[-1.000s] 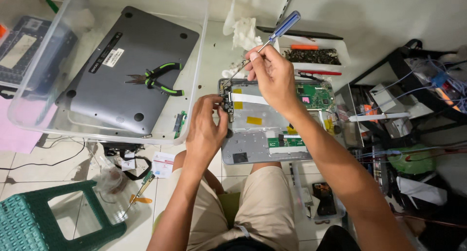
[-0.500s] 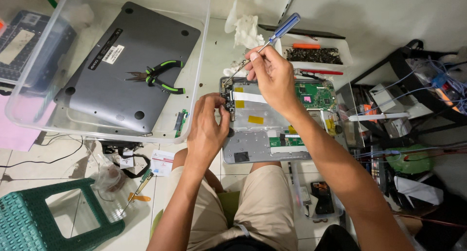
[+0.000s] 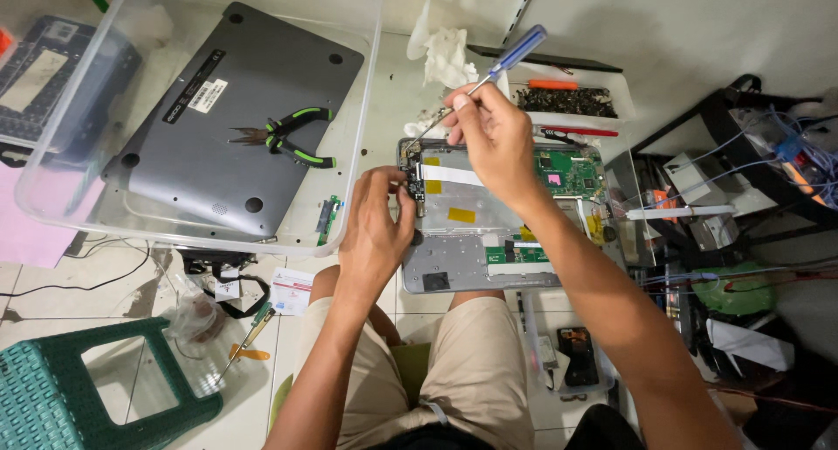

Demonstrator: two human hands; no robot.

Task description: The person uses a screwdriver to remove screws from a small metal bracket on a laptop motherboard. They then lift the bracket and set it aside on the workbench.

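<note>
Right hand (image 3: 496,136) pinches the thin metal shaft of a blue-handled screwdriver (image 3: 489,73), tip at the upper left corner of the opened laptop chassis (image 3: 476,240) resting over the person's knees. Left hand (image 3: 377,232) grips that same left edge, fingers curled around a small dark component. Left of it, a clear plastic bin (image 3: 349,197) holds a matte grey laptop cover (image 3: 236,127) with green-handled pliers (image 3: 292,137) on top; a tray of dark screws (image 3: 572,101) sits behind the chassis.

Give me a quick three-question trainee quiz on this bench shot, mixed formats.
1. True or false: the right hand holds a blue-handled screwdriver.
2. Where do the green-handled pliers lie? A) on the grey laptop cover in the clear bin B) on the green stool C) on the floor
3. Fill in: the left hand touches the left edge of the opened ____.

Key:
1. True.
2. A.
3. Laptop chassis, resting on the person's lap.
</note>
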